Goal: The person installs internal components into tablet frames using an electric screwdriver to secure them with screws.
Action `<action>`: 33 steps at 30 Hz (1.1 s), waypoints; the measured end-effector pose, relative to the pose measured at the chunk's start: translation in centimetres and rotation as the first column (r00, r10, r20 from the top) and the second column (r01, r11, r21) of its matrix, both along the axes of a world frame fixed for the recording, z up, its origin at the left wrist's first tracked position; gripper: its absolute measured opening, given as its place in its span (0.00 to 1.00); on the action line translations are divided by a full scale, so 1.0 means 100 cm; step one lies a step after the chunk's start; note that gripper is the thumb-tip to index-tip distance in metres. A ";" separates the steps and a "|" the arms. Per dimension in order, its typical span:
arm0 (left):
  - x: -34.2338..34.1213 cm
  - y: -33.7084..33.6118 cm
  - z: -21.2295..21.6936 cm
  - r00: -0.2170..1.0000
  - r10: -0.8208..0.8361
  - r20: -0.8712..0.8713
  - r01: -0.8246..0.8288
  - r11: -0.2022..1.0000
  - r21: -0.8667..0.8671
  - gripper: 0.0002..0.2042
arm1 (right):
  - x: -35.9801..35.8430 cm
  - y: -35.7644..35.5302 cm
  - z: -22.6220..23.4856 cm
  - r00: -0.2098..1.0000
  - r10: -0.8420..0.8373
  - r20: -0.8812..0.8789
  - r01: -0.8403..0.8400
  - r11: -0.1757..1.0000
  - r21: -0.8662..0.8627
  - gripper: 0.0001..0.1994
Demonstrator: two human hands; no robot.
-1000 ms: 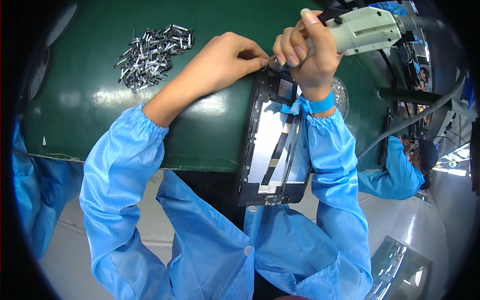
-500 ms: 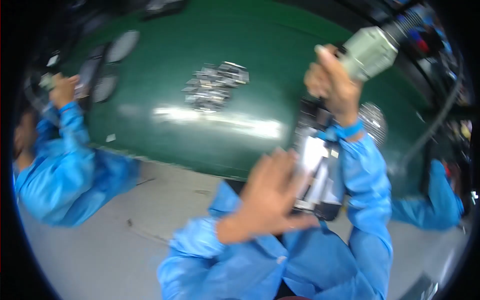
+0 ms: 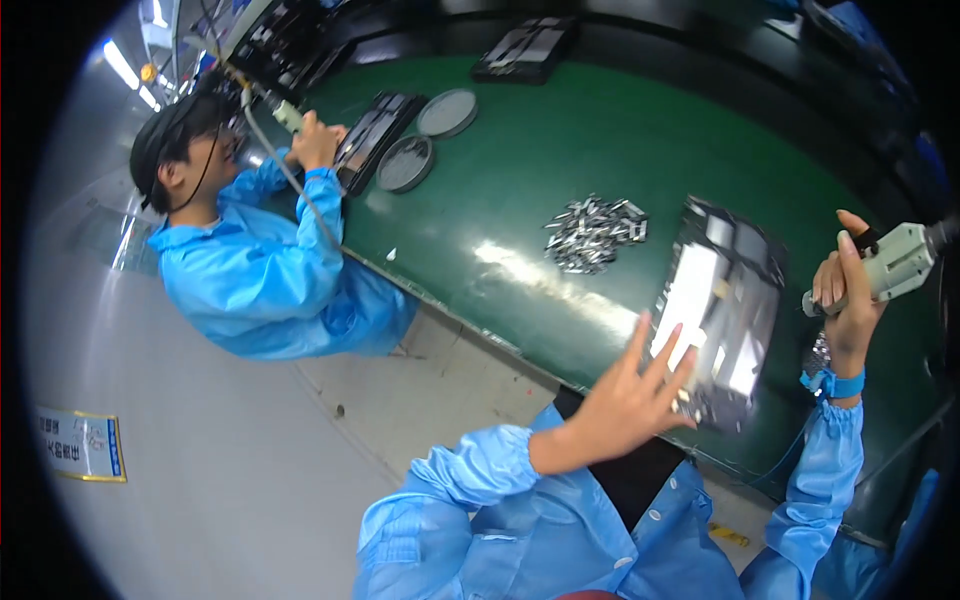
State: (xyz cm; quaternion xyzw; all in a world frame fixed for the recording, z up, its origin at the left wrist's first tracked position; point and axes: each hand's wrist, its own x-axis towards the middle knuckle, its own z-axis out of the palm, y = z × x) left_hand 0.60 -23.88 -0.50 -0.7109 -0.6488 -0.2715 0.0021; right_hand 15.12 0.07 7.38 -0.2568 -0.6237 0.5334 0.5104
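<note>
Fingers of the bare left hand (image 3: 622,408) spread apart over a black-framed, silvery rectangular panel (image 3: 728,320) at three o'clock; the right hand's (image 3: 850,285) clamp a blocky pale-green tool (image 3: 903,264). Best keep the panel steady, tool clear.

3 clearly visible dark-edged panels (image 3: 740,300), 2 pale power tools (image 3: 900,262) (1 at far right, 1 upper left), 2 round dishes (image 3: 447,113) at upper left, 1 pile of small parts (image 3: 595,235) near centre.

The tabletop (image 3: 500,190) is green, the panel (image 3: 738,290) silver and black, the driver (image 3: 902,262) pale green.
</note>
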 end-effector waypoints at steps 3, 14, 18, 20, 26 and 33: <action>-0.028 0.051 0.000 0.994 0.052 -0.098 -0.051 0.999 0.011 0.42 | 0.022 0.005 -0.001 0.996 -0.015 -0.086 0.009 0.997 -0.079 0.13; -0.120 0.280 -0.017 0.937 -0.004 -0.349 0.067 0.983 0.169 0.36 | 0.087 0.044 -0.021 0.937 -0.271 -0.220 0.249 0.960 -0.126 0.11; -0.124 0.339 -0.026 0.936 0.010 -0.353 0.034 0.992 0.118 0.37 | 0.110 0.049 -0.026 0.916 -0.323 -0.238 0.276 0.938 -0.209 0.10; -0.138 0.356 -0.027 0.938 0.018 -0.345 0.004 0.998 0.063 0.35 | 0.111 0.046 -0.024 0.927 -0.282 -0.246 0.230 0.948 -0.221 0.10; -0.154 0.352 0.012 0.911 0.066 -0.407 0.119 0.903 0.412 0.31 | 0.079 0.045 -0.003 0.975 -0.033 -0.219 -0.021 0.971 -0.238 0.14; -0.058 0.228 0.037 0.967 -0.250 -0.050 0.250 0.891 0.380 0.04 | 0.080 0.026 0.003 0.986 -0.060 -0.154 0.039 0.990 -0.136 0.05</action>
